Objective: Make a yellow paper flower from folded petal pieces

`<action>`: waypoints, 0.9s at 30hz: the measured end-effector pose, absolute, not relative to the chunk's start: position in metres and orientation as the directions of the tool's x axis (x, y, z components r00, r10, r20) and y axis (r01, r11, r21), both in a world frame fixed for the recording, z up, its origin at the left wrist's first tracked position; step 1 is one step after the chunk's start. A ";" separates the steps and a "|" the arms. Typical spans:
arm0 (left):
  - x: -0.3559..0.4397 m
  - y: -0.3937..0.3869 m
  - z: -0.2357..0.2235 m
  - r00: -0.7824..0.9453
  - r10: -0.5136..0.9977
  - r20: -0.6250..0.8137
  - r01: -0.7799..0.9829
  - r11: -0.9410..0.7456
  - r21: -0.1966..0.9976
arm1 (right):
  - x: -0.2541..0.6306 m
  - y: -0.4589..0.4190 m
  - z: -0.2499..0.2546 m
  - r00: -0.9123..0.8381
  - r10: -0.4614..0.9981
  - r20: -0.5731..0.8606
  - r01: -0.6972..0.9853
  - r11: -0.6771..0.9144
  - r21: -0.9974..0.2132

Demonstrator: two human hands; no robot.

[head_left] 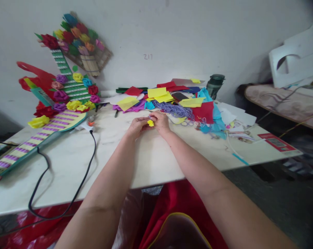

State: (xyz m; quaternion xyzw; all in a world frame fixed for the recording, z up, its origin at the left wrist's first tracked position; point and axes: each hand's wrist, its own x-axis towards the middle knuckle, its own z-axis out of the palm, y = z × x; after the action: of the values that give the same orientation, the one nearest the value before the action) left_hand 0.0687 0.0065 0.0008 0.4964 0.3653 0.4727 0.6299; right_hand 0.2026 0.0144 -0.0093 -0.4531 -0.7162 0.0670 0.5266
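Note:
Both of my hands meet over the middle of the table, fingers closed round a small yellow crumpled paper flower point(150, 122). My left hand point(137, 126) grips it from the left side. From the right, my right hand point(160, 121) pinches at its upper edge, where a bit of purple yarn seems to show. The fingertips partly hide the flower. Just beyond the hands lies a tangle of purple yarn point(172, 109), with yellow paper sheets point(157, 93) and a red paper piece point(203, 112) around it.
A glue gun point(85, 126) with a black cord point(90, 166) rests on the left. Behind it stand paper-flower decorations point(74, 91) and a red bag point(38, 77). A dark bottle point(215, 85) is at the back; a red-edged scale point(277, 142) sits at the right corner.

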 end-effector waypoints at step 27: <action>0.079 0.008 0.000 0.183 0.967 0.175 0.008 -0.179 0.984 | 0.212 0.033 -0.019 0.050 0.746 0.664 0.387 0.598 -0.702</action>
State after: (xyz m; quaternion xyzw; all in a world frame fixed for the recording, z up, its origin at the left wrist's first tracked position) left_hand 0.0786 0.0078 -0.0003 0.5922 0.4117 0.4888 0.4907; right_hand 0.2115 0.0330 -0.0189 -0.4215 -0.6722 0.1524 0.5893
